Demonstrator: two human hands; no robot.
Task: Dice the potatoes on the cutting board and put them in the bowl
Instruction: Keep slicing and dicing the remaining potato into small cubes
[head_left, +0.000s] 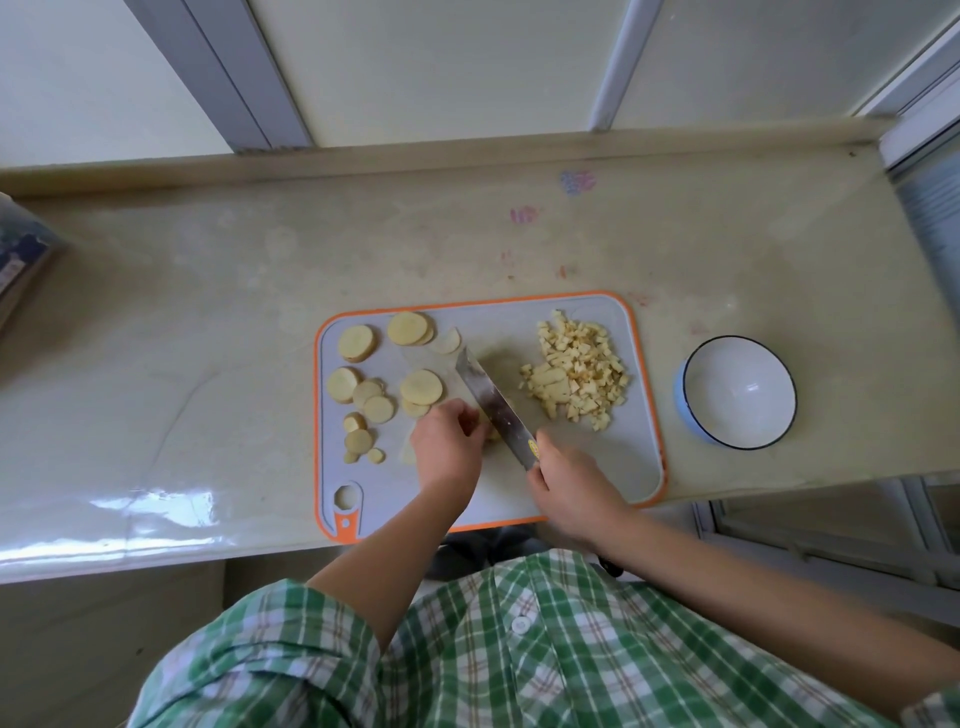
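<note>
My right hand (569, 488) is over the near middle of the cutting board (613, 457), its fingers clamped round the handle of the knife (493, 402), whose blade slants away toward the board's centre. My left hand (449, 441) sits just left of the blade, fingers curled down onto a potato piece (492, 434) that is mostly hidden. Round potato slices (421, 387) are spread over the board's left half. The diced potato (576, 371) is heaped on its far right part. The bowl (727, 364) stands on the desk (208, 312) just right of the board.
</note>
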